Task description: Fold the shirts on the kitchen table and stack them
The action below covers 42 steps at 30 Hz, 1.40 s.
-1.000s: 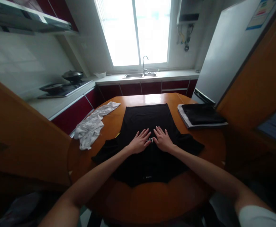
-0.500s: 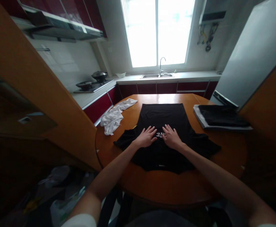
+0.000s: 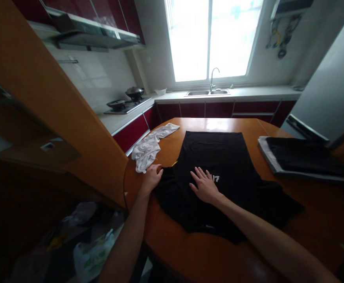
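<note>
Smoothing/folding step: left hand (image 3: 151, 177) closes on black T-shirt (image 3: 219, 165) sleeve edge; right hand (image 3: 205, 185) flat, fingers spread, pinning chest. Probably next: fold sleeve inward.

Matt black cloth shirt (image 3: 219, 165) — glossy wooden table (image 3: 313, 204).

Crumpled white cloth (image 3: 149, 146) just beyond the left hand, on the round wooden bench (image 3: 207, 251). Folded black and grey stack (image 3: 301, 159) well off to the right of the right hand. Far ahead: sink (image 3: 207, 92), stove with pans (image 3: 126, 103), bright window (image 3: 213, 39).
</note>
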### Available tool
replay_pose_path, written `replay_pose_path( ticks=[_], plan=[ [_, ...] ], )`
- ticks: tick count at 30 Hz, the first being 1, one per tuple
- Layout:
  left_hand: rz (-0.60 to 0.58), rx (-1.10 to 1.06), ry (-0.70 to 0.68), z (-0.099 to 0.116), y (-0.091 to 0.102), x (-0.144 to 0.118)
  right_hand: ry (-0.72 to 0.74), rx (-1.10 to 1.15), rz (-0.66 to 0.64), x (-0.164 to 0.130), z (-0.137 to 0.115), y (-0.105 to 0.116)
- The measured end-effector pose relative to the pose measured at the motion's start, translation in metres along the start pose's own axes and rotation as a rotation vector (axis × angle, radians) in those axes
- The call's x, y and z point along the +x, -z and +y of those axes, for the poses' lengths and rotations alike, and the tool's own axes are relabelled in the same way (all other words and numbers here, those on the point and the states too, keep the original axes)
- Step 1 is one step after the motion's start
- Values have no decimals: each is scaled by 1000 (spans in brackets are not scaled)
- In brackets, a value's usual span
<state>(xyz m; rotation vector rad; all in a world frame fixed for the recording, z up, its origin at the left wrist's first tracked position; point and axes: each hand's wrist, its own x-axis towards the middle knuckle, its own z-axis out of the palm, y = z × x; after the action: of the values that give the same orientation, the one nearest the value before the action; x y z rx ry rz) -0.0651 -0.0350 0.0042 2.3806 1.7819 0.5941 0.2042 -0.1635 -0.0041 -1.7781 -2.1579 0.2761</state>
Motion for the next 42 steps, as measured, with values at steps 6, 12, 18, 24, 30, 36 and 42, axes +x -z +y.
replay_pose_path(
  ticks=[6, 12, 18, 24, 30, 36, 42],
  plan=[
    [-40, -12, 90, -14, 2, -1, -4, 15, 21, -1, 0, -1],
    [-66, -107, 116, -11, 0, -4, -9, 26, 42, -2, -3, 0],
    [-96, -78, 228, -10, 7, -8, -5, 29, 59, -2, -2, -1],
    [-202, -119, 345, -17, 26, -22, 1, 31, 64, -2, -2, 1],
    [-192, -92, 448, -21, 29, -42, -3, 29, 69, -2, -1, 1],
    [-107, 64, 350, -20, 23, -54, -2, 26, 68, -2, -1, 1],
    [-76, 94, 234, -17, 21, -52, 3, 18, 74, -2, -1, 0]
  ],
)
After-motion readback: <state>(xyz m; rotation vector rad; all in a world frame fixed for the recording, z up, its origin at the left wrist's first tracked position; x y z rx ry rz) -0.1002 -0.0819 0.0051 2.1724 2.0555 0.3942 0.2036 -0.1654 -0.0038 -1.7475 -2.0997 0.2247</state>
